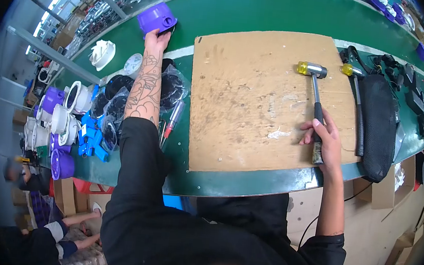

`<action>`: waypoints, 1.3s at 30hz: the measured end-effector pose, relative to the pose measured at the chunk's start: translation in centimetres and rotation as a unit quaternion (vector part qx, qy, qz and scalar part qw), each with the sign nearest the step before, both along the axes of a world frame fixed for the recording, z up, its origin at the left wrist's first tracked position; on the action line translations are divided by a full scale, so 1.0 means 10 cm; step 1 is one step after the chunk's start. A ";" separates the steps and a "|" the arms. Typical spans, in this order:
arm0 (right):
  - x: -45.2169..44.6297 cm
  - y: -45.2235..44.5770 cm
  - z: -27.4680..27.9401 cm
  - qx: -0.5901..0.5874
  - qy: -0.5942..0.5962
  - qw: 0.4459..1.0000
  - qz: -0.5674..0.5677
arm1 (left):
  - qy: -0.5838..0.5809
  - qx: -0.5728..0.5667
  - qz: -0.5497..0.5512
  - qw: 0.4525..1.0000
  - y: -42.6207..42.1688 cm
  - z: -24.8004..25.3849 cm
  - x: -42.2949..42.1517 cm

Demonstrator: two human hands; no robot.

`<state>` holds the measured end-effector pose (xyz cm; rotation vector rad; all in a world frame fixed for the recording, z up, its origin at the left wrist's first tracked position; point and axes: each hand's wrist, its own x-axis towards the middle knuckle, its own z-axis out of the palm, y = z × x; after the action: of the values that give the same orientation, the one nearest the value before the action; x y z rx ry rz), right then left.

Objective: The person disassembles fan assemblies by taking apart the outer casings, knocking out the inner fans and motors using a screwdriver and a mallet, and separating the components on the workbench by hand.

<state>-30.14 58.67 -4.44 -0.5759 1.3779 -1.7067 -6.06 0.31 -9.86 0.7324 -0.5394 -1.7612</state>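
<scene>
"Reaching far across the green worktop (207,184), a worker's left hand (160,37) holds a purple housing (155,19) by its near edge, beyond the cardboard sheet (245,110). How firm is that grip?"

"Cannot tell; part of it is hidden by the housing. With the arm stretched so far, I judge that a hold on one edge could let the smooth shell tip or slip."

"And the right hand (330,143)?"

"Its grip is narrow, the fingers loosely curled around the dark handle of a yellow-and-black mallet (317,99) above the cardboard. A loose hold could let the handle twist, turning a blow off its mark."

"Any hazards alongside the left arm?"

"Plastic-wrapped black parts (173,89) and a red-and-clear tool (173,120) lie close by. A low sweep back could snag the wrapping or knock the tool away, and a white part (102,54) sits farther out to the left."

"On the right?"

"A second mallet (360,108) lies at the cardboard's edge, beside a black mesh pouch (379,129). Should the right elbow or wrist swing wide, the two could be nudged toward the worktop's rim, where a black cable (310,228) hangs, ready to catch a sleeve."
</scene>
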 end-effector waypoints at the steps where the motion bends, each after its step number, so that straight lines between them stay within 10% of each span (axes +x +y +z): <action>1: 0.01 -0.01 0.01 0.005 -0.003 1.000 0.002 | -0.003 0.005 0.002 1.000 0.02 0.02 -0.01; 11: -0.04 0.01 -0.04 0.006 -0.001 1.000 0.002 | 0.033 -0.023 0.014 0.999 0.18 0.26 0.15; 20: -0.07 0.03 -0.10 -0.020 -0.012 1.000 0.019 | -0.170 -0.092 -0.108 0.975 1.75 0.86 0.75; 27: -0.07 0.03 -0.09 -0.027 -0.016 0.999 0.021 | -0.434 -0.338 -0.116 0.827 2.95 1.13 0.57; 31: -0.05 0.02 -0.08 -0.027 -0.016 0.999 0.011 | -0.627 -0.486 -0.040 0.607 3.51 1.30 0.35; 33: -0.05 0.00 -0.06 -0.036 -0.027 0.999 0.019 | -0.620 -0.497 -0.051 0.605 3.74 1.42 0.32; 34: -0.04 0.01 -0.06 -0.037 -0.025 0.999 0.025 | -0.543 -0.662 -0.008 0.516 3.83 1.28 0.28; 39: -0.01 0.03 -0.02 -0.019 -0.030 0.999 0.006 | -0.577 -0.752 -0.021 0.319 4.26 1.10 0.32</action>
<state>-30.22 58.97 -4.63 -0.5487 1.3005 -1.7304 -2.87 42.91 1.15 0.2992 -2.5831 0.2734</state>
